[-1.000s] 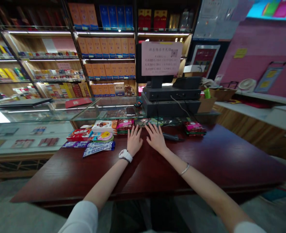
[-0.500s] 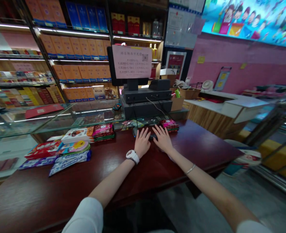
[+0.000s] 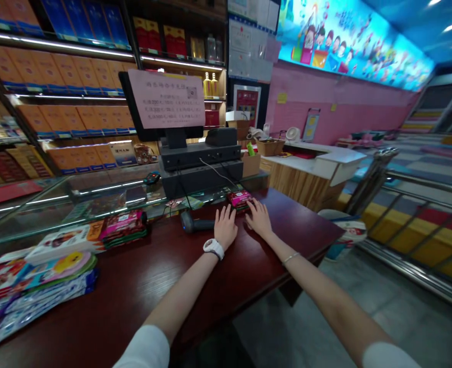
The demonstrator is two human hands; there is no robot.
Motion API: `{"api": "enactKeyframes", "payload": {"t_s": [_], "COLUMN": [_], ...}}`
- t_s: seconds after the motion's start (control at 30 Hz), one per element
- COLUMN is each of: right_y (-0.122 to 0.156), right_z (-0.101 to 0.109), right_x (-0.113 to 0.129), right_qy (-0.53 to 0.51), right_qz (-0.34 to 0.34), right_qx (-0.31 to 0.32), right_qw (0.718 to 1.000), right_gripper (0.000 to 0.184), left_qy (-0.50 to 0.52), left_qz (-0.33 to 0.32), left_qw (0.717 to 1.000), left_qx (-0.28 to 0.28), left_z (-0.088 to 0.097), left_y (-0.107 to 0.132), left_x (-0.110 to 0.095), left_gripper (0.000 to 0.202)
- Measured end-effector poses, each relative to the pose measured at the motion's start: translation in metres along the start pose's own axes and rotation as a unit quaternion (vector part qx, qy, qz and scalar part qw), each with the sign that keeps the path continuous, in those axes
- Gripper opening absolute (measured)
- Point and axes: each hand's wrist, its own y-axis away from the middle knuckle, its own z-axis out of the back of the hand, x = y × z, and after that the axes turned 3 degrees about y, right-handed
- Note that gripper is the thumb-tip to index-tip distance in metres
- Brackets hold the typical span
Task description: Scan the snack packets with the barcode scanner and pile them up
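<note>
Right hand (image 3: 258, 220), grip wide, touches a red packet (image 3: 240, 200) at its 11 o'clock; left hand (image 3: 225, 227), also open and empty, lies near a barcode scanner (image 3: 193, 223) at 9 o'clock.

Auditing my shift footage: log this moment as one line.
left hand: beside barcode scanner | right hand: at pink packet | on: dark red counter

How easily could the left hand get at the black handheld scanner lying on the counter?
Quite easily, it seems: the left hand rests on the dark red counter right beside the black handheld scanner, its grip almost at the hand's edge, and nothing appears to stand between them.
</note>
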Motion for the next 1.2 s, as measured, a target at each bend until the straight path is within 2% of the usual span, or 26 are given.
{"api": "enactKeyframes", "payload": {"t_s": [0.1, 0.27, 0.37, 0.57, 0.73, 0.93, 1.1, 1.2], "right_y": [-0.005, -0.015, -0.019, -0.022, -0.022, -0.024, -0.021, -0.023], "right_z": [-0.008, -0.022, -0.027, -0.03, -0.028, -0.026, -0.019, -0.013], "right_x": [-0.011, -0.02, -0.023, -0.027, -0.029, -0.031, -0.027, -0.022], "right_qy": [0.005, 0.005, 0.001, -0.042, -0.104, -0.185, -0.101, -0.05], "right_qz": [-0.034, -0.092, -0.095, -0.069, -0.065, -0.088, -0.071, -0.055], "right_qx": [0.001, 0.029, 0.049, 0.056, 0.025, -0.023, -0.003, 0.004], "right_qw": [0.999, 0.995, 0.994, 0.995, 0.992, 0.979, 0.992, 0.997], "right_gripper": [0.057, 0.061, 0.065, 0.057, 0.052, 0.038, 0.047, 0.044], "left_qy": [0.002, -0.002, 0.005, 0.037, 0.061, 0.062, 0.022, 0.015], "left_qz": [0.033, 0.13, 0.153, 0.146, 0.129, 0.116, 0.111, 0.092], "left_qw": [0.999, 0.991, 0.988, 0.989, 0.99, 0.99, 0.992, 0.994], "left_qx": [-0.004, -0.035, -0.024, -0.003, -0.002, -0.046, -0.061, -0.064], "left_z": [-0.012, -0.029, -0.037, -0.047, -0.048, -0.043, -0.038, -0.035], "left_y": [-0.014, -0.035, -0.044, -0.053, -0.05, -0.046, -0.047, -0.049], "left_x": [-0.005, -0.011, -0.013, -0.017, -0.016, -0.013, -0.011, -0.007], "left_gripper": [0.063, 0.064, 0.065, 0.064, 0.062, 0.037, 0.024, 0.02]}}
